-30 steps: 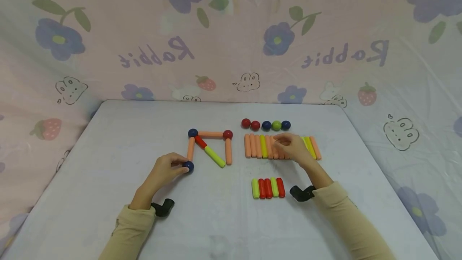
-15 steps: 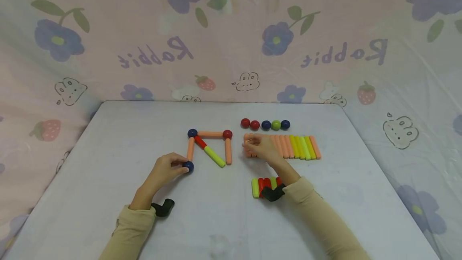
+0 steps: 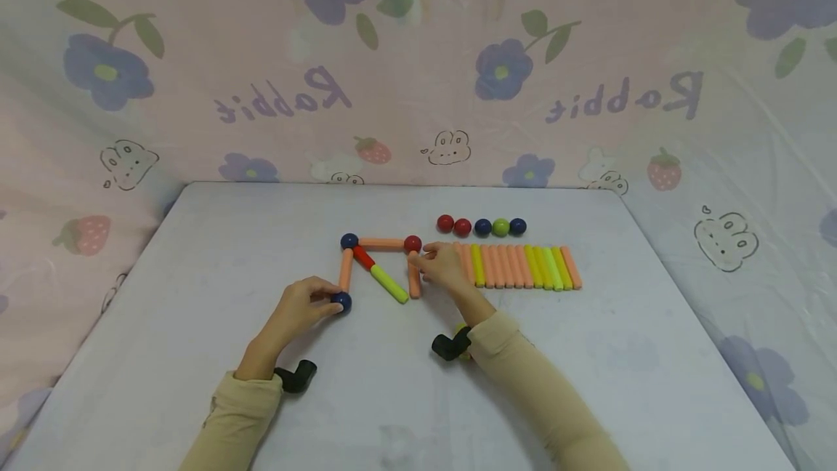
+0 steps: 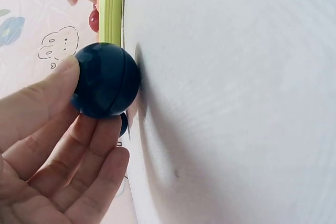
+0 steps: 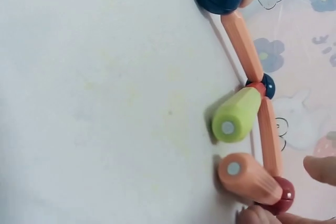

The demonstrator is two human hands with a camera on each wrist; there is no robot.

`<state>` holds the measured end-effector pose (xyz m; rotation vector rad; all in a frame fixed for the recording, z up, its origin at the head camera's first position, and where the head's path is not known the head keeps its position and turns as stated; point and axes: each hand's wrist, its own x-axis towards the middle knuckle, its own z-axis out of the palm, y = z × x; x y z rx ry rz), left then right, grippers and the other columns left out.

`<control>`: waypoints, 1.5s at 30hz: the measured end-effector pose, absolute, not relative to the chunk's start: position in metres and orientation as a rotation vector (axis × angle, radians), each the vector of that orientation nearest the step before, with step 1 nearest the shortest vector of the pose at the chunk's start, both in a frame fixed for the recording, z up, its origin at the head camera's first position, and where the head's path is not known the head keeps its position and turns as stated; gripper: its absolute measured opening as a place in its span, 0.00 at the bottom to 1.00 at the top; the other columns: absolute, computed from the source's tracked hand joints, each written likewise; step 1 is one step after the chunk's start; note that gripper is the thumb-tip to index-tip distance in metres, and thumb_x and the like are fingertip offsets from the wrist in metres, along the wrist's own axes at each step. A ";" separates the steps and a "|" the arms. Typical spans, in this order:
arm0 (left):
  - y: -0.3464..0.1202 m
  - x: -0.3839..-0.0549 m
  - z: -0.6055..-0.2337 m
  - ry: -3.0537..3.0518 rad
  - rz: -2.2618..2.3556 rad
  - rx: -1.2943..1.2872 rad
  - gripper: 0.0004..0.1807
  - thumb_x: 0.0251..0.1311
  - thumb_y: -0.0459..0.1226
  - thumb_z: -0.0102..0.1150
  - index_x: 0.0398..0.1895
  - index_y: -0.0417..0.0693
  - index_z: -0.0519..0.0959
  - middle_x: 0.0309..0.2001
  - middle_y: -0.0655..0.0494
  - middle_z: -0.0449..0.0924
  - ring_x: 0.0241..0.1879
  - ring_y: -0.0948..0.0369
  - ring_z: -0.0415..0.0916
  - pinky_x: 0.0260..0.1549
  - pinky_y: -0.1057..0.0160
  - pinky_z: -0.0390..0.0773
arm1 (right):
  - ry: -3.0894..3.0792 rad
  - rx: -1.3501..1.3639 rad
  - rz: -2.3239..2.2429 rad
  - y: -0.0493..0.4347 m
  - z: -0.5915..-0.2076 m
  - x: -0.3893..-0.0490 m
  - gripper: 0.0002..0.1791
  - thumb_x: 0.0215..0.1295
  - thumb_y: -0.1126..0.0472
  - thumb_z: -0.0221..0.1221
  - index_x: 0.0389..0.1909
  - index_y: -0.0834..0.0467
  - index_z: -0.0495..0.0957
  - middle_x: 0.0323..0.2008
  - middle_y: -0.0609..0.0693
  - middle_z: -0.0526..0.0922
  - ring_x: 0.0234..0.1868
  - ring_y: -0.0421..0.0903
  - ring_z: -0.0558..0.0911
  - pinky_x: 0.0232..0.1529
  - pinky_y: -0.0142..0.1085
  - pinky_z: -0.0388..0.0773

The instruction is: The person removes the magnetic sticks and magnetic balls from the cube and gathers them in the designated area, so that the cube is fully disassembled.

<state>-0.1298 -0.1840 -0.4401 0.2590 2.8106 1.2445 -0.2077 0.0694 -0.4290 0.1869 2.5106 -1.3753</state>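
My left hand (image 3: 302, 310) pinches a dark blue ball (image 4: 102, 80) between thumb and fingers, at the near left corner of a frame of magnetic sticks and balls. An orange stick (image 3: 346, 271) runs from it to another blue ball (image 3: 349, 241). From there a second orange stick (image 3: 382, 244) reaches a red ball (image 5: 285, 194), and a red and lime stick pair (image 3: 389, 284) slants inward. At the right-hand orange stick (image 5: 247, 177) hovers my right hand (image 3: 447, 267); in the right wrist view its thumb and fingers stand apart, with nothing pinched.
A row of orange, yellow and lime sticks (image 3: 516, 266) lies right of the frame, partly behind the right hand. Several loose balls (image 3: 500, 227) line up behind it. The right forearm covers most of a shorter stick group. A patterned curtain (image 3: 392, 93) surrounds the white table (image 3: 261, 216).
My right hand has swept left across the stick row to the frame's right-hand orange stick. The left hand keeps its place on the blue ball.
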 end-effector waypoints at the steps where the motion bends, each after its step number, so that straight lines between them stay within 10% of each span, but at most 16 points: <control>1: -0.184 -0.130 -0.440 2.808 1.246 0.257 0.13 0.55 0.30 0.66 0.44 0.35 0.83 0.46 0.39 0.83 0.49 0.45 0.81 0.53 0.50 0.82 | 2.512 0.206 -1.377 0.068 -0.430 -0.209 0.30 0.65 0.52 0.61 0.62 0.66 0.71 0.51 0.61 0.82 0.38 0.48 0.83 0.42 0.32 0.84; 12: -0.183 -0.130 -0.440 2.808 1.248 0.271 0.13 0.55 0.30 0.66 0.45 0.36 0.83 0.46 0.40 0.83 0.49 0.45 0.81 0.53 0.50 0.82 | 2.497 0.397 -1.312 0.060 -0.439 -0.219 0.27 0.62 0.53 0.62 0.58 0.63 0.74 0.39 0.55 0.81 0.33 0.44 0.79 0.26 0.22 0.73; 45: -0.186 -0.130 -0.441 2.813 1.253 0.269 0.13 0.55 0.30 0.66 0.45 0.35 0.83 0.46 0.39 0.83 0.48 0.46 0.81 0.52 0.50 0.82 | 2.410 0.222 -1.283 0.082 -0.409 -0.219 0.19 0.69 0.59 0.55 0.59 0.58 0.76 0.47 0.56 0.79 0.38 0.45 0.76 0.29 0.24 0.74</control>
